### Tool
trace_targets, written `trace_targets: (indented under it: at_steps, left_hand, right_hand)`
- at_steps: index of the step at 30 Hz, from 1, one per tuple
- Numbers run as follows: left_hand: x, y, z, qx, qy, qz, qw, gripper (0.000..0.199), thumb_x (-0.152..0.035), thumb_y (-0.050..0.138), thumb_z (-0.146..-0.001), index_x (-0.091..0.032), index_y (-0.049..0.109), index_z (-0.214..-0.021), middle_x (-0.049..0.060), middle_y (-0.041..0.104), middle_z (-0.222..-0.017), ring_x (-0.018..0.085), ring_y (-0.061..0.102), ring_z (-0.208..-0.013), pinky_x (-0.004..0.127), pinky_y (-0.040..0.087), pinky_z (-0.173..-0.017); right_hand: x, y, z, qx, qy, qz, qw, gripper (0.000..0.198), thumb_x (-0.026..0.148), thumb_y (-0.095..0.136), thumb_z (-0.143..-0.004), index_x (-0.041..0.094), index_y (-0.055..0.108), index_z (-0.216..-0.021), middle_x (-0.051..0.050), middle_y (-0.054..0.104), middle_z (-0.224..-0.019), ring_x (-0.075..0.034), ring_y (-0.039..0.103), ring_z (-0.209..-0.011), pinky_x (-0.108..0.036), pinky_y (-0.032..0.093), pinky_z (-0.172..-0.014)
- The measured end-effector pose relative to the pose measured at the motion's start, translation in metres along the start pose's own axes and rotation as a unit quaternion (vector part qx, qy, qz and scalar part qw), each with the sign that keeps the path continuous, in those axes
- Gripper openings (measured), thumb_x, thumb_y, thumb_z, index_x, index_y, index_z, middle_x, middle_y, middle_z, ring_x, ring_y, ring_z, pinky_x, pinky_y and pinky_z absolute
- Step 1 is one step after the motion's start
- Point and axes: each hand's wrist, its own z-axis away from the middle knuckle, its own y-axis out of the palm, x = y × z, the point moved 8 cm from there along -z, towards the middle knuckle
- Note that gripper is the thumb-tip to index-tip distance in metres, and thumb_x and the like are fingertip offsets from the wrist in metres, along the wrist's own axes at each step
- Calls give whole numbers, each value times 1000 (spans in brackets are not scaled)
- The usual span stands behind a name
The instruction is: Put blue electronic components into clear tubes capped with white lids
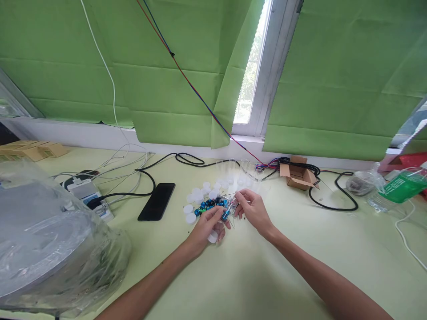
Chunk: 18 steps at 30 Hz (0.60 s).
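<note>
My left hand [207, 224] is closed, thumb and fingers pinched at the near edge of a pile of small shiny blue and dark pieces [207, 205] mixed with thin metal pins. What it holds is too small to make out. A white round cap [212, 236] shows by its lower fingers; I cannot tell whether it is held. My right hand [254, 208] is pinched at the pile's right side, around something small and thin that I cannot name. Several white round caps [191, 218] lie left of and behind the pile. Clear tubes [245, 168] stand behind it.
A black phone [156, 202] lies to the left, near a power strip [90, 198] with cables. Plastic wrap covers a large round object [50, 249]. An open cardboard box [296, 175], black cable [333, 208] and a green-labelled bottle [400, 189] are at the right.
</note>
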Motion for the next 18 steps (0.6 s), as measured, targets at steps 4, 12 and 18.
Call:
trace_targets:
  at_steps: [4, 12, 18]
  left_hand:
    - [4, -5, -2, -31, -7, -11, 999, 38, -57, 51, -89, -19, 53, -90, 1, 63, -67, 10, 51, -39, 19, 33, -33]
    - [3, -8, -1, -55, 6, -51, 997, 43, -61, 53, -86, -19, 54, -87, 0, 63, -65, 9, 50, -37, 19, 36, -33]
    - [2, -10, -2, -67, 18, -64, 996, 43, -62, 55, -83, -19, 55, -87, -1, 63, -63, 9, 49, -35, 19, 36, -33]
  right_hand:
    - [-4, 2, 1, -2, 4, -10, 1000, 37, 53, 58, -88, 17, 56, -80, 0, 59, -67, -14, 62, -44, -22, 45, -38]
    - [-9, 5, 4, -7, 12, -27, 1000, 39, 54, 59, -87, 17, 56, -79, 0, 59, -60, -17, 66, -49, -24, 49, -41]
    - [-10, 7, 6, -3, 24, -40, 999, 39, 56, 59, -85, 18, 57, -78, 1, 59, -59, -17, 66, -51, -25, 51, -44]
